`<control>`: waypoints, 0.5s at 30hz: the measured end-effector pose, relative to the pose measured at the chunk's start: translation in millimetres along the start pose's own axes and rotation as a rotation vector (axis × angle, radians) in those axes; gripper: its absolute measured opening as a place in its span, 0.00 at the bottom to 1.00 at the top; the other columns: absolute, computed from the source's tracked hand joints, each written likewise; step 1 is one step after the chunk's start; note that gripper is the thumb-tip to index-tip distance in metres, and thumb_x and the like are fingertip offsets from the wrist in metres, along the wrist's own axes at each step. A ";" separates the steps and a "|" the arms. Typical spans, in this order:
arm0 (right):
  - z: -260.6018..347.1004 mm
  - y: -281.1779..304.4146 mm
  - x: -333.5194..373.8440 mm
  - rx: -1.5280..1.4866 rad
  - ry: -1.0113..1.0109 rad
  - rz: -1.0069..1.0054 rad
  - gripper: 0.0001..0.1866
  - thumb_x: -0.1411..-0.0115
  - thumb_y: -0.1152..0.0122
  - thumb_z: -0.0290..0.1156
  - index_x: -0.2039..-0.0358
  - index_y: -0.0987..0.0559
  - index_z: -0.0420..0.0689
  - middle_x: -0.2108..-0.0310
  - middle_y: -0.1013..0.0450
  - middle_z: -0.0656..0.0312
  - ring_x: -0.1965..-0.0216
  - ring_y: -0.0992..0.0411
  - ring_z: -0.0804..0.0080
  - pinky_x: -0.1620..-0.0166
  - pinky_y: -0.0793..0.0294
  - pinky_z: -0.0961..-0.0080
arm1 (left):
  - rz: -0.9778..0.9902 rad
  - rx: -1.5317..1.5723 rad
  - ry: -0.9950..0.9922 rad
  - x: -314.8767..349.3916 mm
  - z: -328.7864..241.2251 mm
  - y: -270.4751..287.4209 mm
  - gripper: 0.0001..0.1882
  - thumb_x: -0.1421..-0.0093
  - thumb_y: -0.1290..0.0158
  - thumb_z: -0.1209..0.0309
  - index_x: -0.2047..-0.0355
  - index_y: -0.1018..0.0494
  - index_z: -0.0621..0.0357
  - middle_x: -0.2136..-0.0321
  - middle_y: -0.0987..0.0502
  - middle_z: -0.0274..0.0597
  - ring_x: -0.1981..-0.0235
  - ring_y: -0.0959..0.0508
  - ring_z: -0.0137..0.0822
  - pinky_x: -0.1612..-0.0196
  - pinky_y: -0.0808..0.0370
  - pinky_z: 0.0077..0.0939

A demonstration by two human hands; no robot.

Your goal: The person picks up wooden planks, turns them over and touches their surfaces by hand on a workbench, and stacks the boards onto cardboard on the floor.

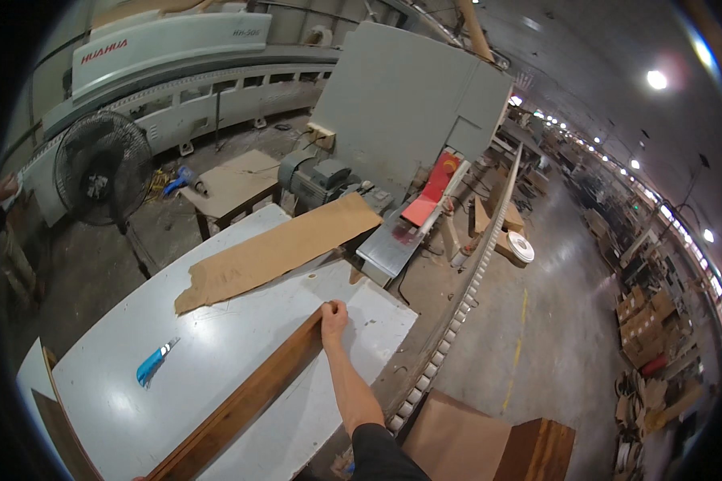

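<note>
A long brown wooden board (pixel 245 393) lies slantwise across the white tabletop (pixel 192 353), running from the bottom edge up to the middle. My right hand (pixel 334 322) is closed around its far end, with the forearm reaching in from the lower right. Of my left hand, only a sliver (pixel 139 478) shows at the bottom edge by the board's near end; its fingers are hidden. A blue-handled utility knife (pixel 156 363) rests on the table left of the board. Beyond it lies a torn strip of brown cardboard (pixel 277 250).
Behind the table stand a grey machine cabinet (pixel 401 104), a motor (pixel 317 178) and a red-covered part (pixel 433 188). A roller conveyor rail (pixel 457 321) runs along the right. At left is a floor fan (pixel 100 172). Stacked wooden pieces (pixel 537 449) sit at the lower right.
</note>
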State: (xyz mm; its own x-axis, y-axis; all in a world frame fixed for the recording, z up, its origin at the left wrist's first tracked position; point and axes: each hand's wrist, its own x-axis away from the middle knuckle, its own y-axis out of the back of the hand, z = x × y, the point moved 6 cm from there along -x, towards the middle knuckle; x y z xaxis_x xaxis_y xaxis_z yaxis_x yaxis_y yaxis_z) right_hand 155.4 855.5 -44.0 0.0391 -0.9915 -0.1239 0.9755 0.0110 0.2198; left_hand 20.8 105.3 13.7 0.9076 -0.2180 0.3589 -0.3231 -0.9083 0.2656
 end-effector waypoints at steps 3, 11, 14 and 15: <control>-6.0 -20.1 29.1 -0.427 -0.037 0.046 0.16 0.42 0.49 0.34 0.59 0.21 0.39 0.63 0.25 0.62 0.57 0.31 0.70 0.48 0.34 0.74 | -0.025 -0.119 -0.114 -22.7 101.4 88.7 0.25 0.57 0.36 0.68 0.61 0.33 0.63 0.51 0.31 0.51 0.52 0.30 0.37 0.49 0.31 0.33; 11.6 -18.6 43.5 -0.520 -0.104 0.252 0.21 0.39 0.53 0.42 0.63 0.20 0.38 0.65 0.24 0.56 0.60 0.29 0.66 0.51 0.33 0.72 | -0.199 0.172 -0.211 20.6 23.3 25.5 0.28 0.59 0.41 0.76 0.54 0.35 0.57 0.44 0.34 0.53 0.42 0.34 0.44 0.40 0.41 0.36; 1.5 26.9 33.8 -0.350 -0.015 0.097 0.20 0.36 0.52 0.44 0.71 0.22 0.41 0.73 0.27 0.60 0.68 0.30 0.70 0.61 0.30 0.71 | -0.137 0.126 -0.129 13.6 52.2 36.5 0.34 0.60 0.42 0.76 0.49 0.37 0.58 0.48 0.32 0.52 0.43 0.34 0.45 0.40 0.41 0.36; 21.6 48.9 28.8 -0.010 0.361 0.037 0.18 0.36 0.52 0.43 0.71 0.22 0.41 0.73 0.26 0.61 0.68 0.30 0.69 0.59 0.30 0.69 | -0.160 0.036 -0.036 4.5 67.1 44.4 0.37 0.60 0.42 0.76 0.45 0.39 0.58 0.50 0.32 0.52 0.43 0.34 0.46 0.40 0.42 0.36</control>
State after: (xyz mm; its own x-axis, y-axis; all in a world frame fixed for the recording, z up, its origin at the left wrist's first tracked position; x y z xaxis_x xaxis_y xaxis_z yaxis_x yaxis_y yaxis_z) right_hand 199.6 824.7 -15.8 0.1469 -0.8809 -0.4500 0.9740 0.0495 0.2210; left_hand 28.5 40.1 -33.0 0.9559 -0.0813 0.2823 -0.1643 -0.9446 0.2842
